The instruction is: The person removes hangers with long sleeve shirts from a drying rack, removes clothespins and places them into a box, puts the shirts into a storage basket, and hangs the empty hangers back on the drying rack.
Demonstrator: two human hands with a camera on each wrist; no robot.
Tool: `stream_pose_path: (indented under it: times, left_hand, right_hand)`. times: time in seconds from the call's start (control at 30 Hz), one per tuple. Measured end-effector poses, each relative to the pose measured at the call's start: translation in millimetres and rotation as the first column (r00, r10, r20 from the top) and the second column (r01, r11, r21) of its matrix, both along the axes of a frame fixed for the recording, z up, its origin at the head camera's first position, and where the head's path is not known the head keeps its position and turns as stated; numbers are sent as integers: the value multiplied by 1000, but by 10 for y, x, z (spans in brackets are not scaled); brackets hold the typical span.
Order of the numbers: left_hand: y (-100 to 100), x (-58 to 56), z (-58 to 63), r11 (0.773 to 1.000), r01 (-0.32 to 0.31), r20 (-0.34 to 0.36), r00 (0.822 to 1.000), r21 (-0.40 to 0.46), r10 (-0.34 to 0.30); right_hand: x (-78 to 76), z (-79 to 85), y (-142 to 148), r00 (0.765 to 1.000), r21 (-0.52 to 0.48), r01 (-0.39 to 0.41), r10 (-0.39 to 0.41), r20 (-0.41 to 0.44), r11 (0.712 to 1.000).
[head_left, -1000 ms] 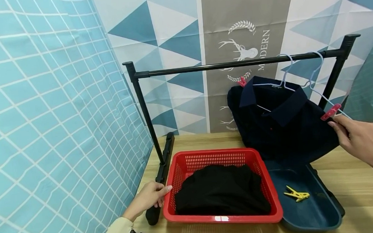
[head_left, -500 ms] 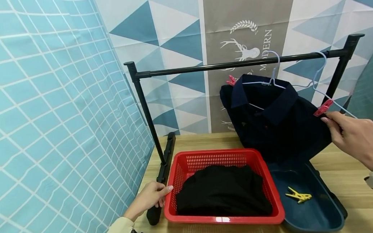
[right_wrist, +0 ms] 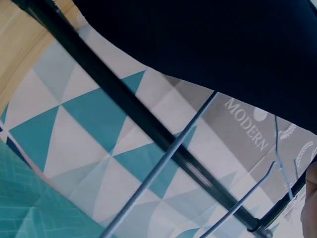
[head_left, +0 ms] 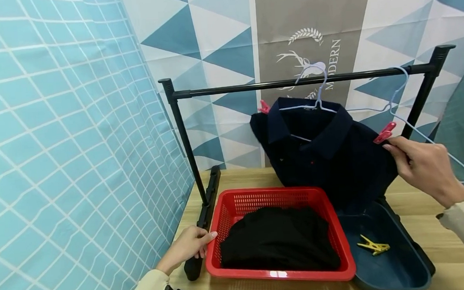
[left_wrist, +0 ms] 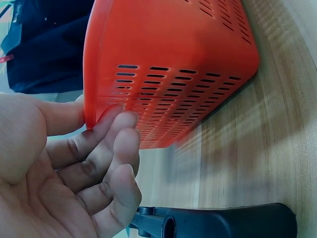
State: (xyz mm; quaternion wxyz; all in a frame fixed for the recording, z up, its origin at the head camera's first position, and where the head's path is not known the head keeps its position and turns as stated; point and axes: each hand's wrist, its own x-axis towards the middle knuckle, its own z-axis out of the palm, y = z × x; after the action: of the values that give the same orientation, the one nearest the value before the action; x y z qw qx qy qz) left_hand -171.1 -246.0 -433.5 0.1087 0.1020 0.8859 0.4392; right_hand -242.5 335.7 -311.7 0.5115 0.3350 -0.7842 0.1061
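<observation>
A navy collared shirt [head_left: 334, 156] hangs on a pale blue hanger [head_left: 320, 89], its hook at the black rail. One pink clothespin [head_left: 264, 107] sits at the left shoulder area, another pink clothespin [head_left: 384, 133] at the right. Just below that second one, my right hand [head_left: 427, 167] pinches the shirt's edge; only a sliver of this hand enters the right wrist view. My left hand [head_left: 186, 247] pinches the left rim of a red basket [left_wrist: 148, 59], fingers curled against its slotted outer wall. Folded black cloth [head_left: 279, 240] lies inside the basket.
A black rack's rail [head_left: 228, 89] spans the table, with a second pale blue hanger [head_left: 410, 125] bare at its right end. Beside the basket, a dark blue tray [head_left: 390, 268] holds a yellow clothespin [head_left: 373, 244]. A tiled blue sheet [head_left: 62, 143] borders the left.
My right hand has brought the shirt and its hanger leftward along the rail, away from the second hanger. The left hand stays at the basket rim.
</observation>
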Motion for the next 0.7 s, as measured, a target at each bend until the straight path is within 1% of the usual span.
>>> stream_pose_path:
  times: [0.13, 0.2, 0.37, 0.53, 0.7]
  left_hand:
    - [8, -9, -4, 1000, -8, 9, 1000, -13, 8]
    - [10, -11, -6, 1000, -11, 11, 1000, -18, 12]
    - [9, -11, -4, 1000, -21, 13, 1000, -21, 21]
    - [11, -10, 0, 1000, -23, 12, 1000, -16, 23]
    - [20, 5, -3, 1000, -13, 2, 1000, -20, 13]
  right_hand:
    - [1, 20, -109, 999, 5, -51, 51, -20, 999]
    - [10, 42, -160, 999, 20, -46, 46, -25, 999]
    - [14, 110, -299, 998, -4, -58, 58, -32, 998]
    - [-3, 162, -470, 992, -27, -114, 113, -47, 993]
    - [-17, 176, -625, 984, -39, -172, 170, -50, 984]
